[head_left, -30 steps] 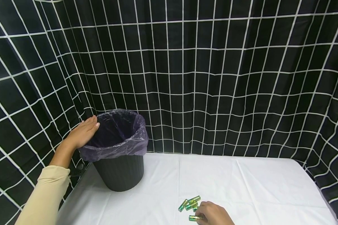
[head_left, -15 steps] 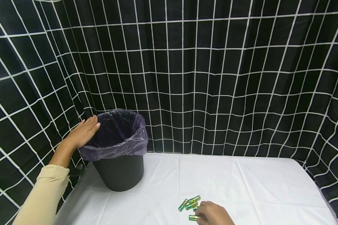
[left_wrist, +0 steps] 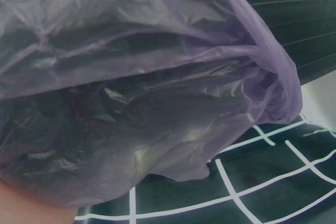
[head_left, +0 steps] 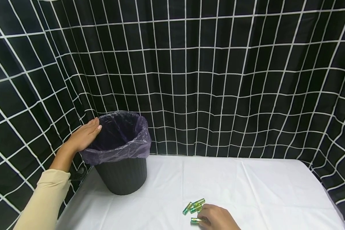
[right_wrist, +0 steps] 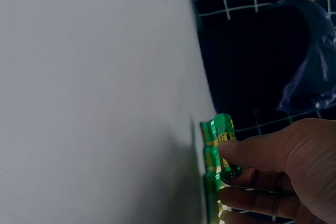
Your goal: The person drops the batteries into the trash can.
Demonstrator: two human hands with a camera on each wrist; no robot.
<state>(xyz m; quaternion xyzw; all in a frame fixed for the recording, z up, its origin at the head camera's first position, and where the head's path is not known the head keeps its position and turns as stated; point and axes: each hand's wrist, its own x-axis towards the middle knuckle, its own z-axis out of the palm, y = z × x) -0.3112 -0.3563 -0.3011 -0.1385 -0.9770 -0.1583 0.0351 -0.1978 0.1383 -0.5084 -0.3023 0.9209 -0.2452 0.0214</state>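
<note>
- Cream sleeve (head_left: 41, 199) runs up from seven o'clock in the head view; it ends at the wrist of the left hand (head_left: 84, 135).
- Left hand lies flat with fingers straight and together, gripping nothing that shows; it rests at the nine-to-ten-o'clock side of the bin's rim; in the left wrist view the liner hides its fingers.
- Purple liner (head_left: 129, 151), translucent and creased, folds over the rim of the dark ribbed bin (head_left: 125, 177); the bin stands upright on the white tablecloth (head_left: 166, 179), well apart from the right hand, at its ten o'clock.
- Black cloth with a white grid (head_left: 179, 84) hangs at twelve o'clock, behind the table, and along both sides.
- Loose batteries (head_left: 187, 208), green and gold, at least three, lie bunched on the tablecloth; they sit close by the right hand, toward ten o'clock.
- Held battery (right_wrist: 226, 142), also green and gold, is pinched between thumb and finger; in the head view one end points to nine o'clock.
- Right hand (head_left: 218, 218) is closed around that battery, low at five o'clock in the head view.
</note>
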